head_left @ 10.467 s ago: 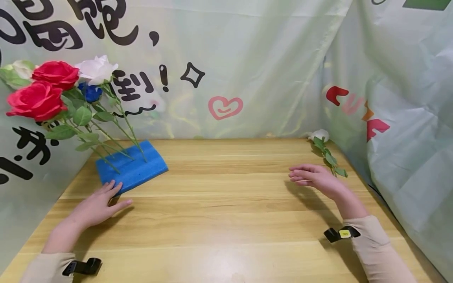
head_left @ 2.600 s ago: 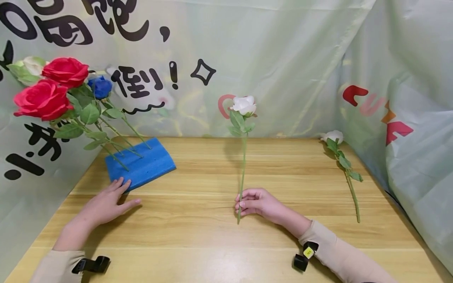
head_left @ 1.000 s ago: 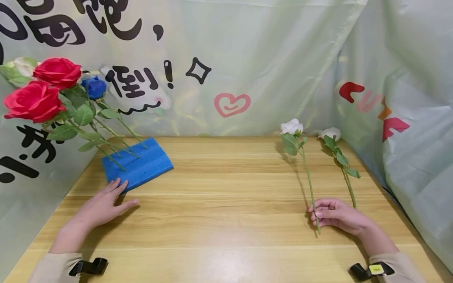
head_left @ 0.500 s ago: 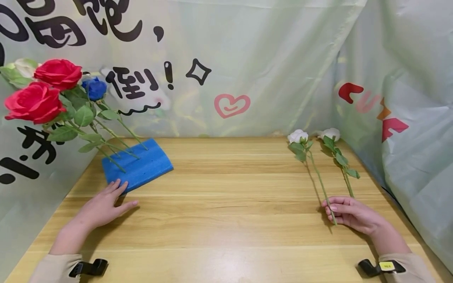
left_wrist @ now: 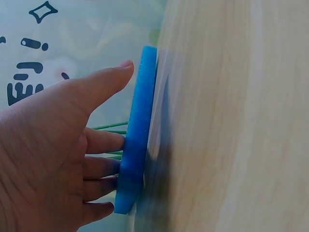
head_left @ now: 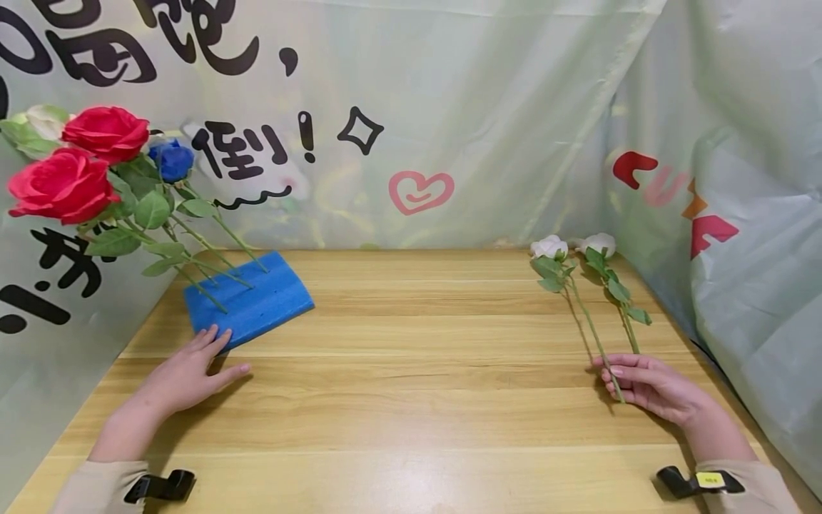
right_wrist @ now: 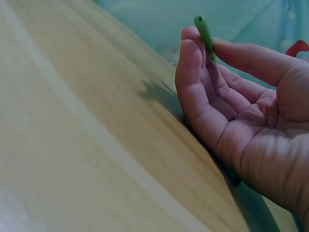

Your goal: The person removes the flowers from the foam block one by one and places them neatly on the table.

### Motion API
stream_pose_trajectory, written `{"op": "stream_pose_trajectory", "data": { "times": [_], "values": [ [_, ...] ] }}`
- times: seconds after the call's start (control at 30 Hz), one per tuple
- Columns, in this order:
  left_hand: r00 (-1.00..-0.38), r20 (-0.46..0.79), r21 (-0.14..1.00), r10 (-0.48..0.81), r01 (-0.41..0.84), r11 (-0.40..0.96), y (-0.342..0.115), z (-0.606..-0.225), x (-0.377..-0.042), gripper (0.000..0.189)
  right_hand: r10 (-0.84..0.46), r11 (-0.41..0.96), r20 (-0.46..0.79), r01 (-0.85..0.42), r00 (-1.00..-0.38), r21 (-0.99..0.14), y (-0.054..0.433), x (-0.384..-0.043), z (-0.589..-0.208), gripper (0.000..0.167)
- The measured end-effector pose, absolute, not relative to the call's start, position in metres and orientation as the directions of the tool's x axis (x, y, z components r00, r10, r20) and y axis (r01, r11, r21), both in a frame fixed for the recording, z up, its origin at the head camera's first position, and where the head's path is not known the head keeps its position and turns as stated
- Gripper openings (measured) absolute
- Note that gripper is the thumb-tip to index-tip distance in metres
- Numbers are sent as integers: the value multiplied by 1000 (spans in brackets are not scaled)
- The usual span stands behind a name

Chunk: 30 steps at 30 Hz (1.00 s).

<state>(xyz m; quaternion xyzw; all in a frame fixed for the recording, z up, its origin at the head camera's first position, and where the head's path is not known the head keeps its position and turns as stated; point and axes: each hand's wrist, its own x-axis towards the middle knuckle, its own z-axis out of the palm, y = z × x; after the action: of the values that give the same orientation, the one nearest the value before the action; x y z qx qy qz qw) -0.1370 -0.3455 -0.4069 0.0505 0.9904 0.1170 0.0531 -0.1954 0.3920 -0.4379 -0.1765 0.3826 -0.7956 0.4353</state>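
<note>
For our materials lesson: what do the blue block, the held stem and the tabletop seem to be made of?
Blue block: probably foam, fairly dull; flowers stand stuck in it.
Held stem: likely plastic, smooth; evenly green, with a dark dot at its end, perhaps a wire core.
Tabletop: wood or wood-look laminate, faintly glossy; grain lines and a pale reflection.

A light wood-grain tabletop (head_left: pixel 411 400) is seen across the lower half of the head view, banded from side to side. A flat blue block (head_left: pixel 272 307) is placed at centre left; the rightmost white rose (head_left: pixel 618 290) is laid at right.
</note>
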Motion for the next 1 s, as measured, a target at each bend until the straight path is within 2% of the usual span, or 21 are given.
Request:
{"op": "stream_pose_trajectory", "data": {
  "times": [0.57, 0.8, 1.0],
  "values": [
    [-988, -97, 238, 118, 92, 967, -342, -406, -139, 95, -808, -358, -66, 576, -586, -735, 411, -195, -432, 58],
    [-987, -106, 240, 124, 96, 966, -341, -405, -140, 95, -771, -306, -116, 524, -626, -795, 417, -192, -427, 56],
    [-986, -104, 236, 128, 101, 967, -341, -404, -141, 95, -800, -271, -68, 460, -597, -845, 421, -189, -425, 57]
  ]
}}
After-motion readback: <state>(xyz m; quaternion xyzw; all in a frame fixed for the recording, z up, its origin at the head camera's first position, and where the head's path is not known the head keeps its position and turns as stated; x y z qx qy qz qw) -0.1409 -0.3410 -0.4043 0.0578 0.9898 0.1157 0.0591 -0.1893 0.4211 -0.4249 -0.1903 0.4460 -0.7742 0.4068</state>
